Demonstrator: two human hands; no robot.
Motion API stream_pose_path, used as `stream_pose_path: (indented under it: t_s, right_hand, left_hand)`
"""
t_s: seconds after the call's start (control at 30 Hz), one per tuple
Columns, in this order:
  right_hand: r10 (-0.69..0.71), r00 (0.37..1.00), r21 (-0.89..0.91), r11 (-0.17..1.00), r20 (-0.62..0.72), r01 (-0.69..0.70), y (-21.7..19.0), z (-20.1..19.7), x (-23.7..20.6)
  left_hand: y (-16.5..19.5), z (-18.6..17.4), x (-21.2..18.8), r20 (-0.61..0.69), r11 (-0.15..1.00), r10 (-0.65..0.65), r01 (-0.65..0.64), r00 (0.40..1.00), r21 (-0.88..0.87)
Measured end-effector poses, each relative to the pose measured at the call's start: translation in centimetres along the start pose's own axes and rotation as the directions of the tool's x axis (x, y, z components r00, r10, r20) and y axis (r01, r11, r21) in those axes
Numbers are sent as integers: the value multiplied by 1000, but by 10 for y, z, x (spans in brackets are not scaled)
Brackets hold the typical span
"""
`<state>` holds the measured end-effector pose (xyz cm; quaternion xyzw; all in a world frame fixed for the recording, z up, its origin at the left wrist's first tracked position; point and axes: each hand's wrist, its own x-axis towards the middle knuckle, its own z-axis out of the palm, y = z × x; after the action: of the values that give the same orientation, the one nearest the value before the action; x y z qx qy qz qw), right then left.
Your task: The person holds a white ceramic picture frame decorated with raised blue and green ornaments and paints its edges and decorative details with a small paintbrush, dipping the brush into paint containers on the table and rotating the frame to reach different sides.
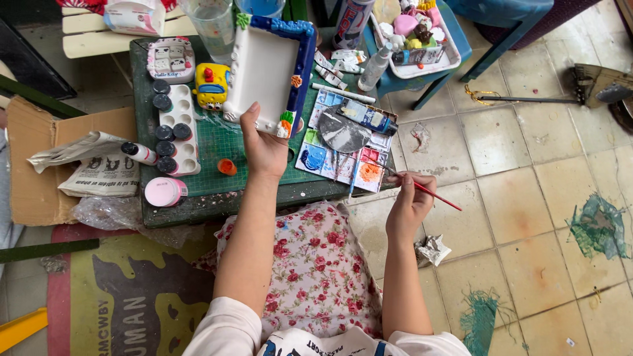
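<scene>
Far left: torn cardboard box (33, 165) holding crumpled newspaper (92, 165). Left of centre: white plastic well tray (178, 128) with dark-capped paint pots, on a green cutting mat (224, 151). Upper centre: left hand (264, 148) clenched on the lower edge of a white plaster picture frame (267, 69), rectangular, glossy blue along top and right rim, tilted above the mat. Centre: square paint palette (346, 142), wells smeared blue, orange, grey. Right of centre: right hand (409, 204) pinching a thin red-handled brush (422, 190), tip at the orange well. Right: stained floor tiles (527, 198). Risks, judged: brittle frame slipping from a one-edge hold; loaded brush dripping onto the floral cloth (316, 264).
</scene>
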<state>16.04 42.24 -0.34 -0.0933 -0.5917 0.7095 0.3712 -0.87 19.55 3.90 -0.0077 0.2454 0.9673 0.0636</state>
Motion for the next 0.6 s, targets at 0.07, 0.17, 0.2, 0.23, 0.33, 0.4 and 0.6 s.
stream_pose_path:
  t_s: [0.07, 0.17, 0.2, 0.23, 0.33, 0.4, 0.6]
  right_hand:
    - [-60, 998, 258, 965, 19, 53, -26, 30, -1]
    - [-141, 989, 369, 923, 51, 112, -64, 76, 11]
    - [-169, 984, 401, 906, 54, 134, -74, 91, 17]
    - [-196, 979, 431, 889, 56, 153, -83, 105, 24]
    - [-311, 949, 422, 868, 51, 261, -97, 140, 46]
    - [-371, 928, 378, 864, 31, 332, -98, 157, 55]
    - [-440, 898, 226, 877, 22, 425, -65, 174, 52]
  left_hand:
    - [-1, -1, 1, -2, 995, -39, 39, 999, -96]
    - [-4, -4, 5, 19, 978, -53, 56, 998, -202]
    - [-4, -6, 6, 30, 972, -52, 57, 998, -228]
    - [-3, -7, 7, 29, 968, -59, 64, 998, -244]
    - [-1, -10, 9, -17, 964, -62, 55, 998, -260]
    - [2, -10, 9, -102, 975, -29, 6, 994, -221]
    - [14, -5, 4, -168, 985, 174, -174, 970, 12]
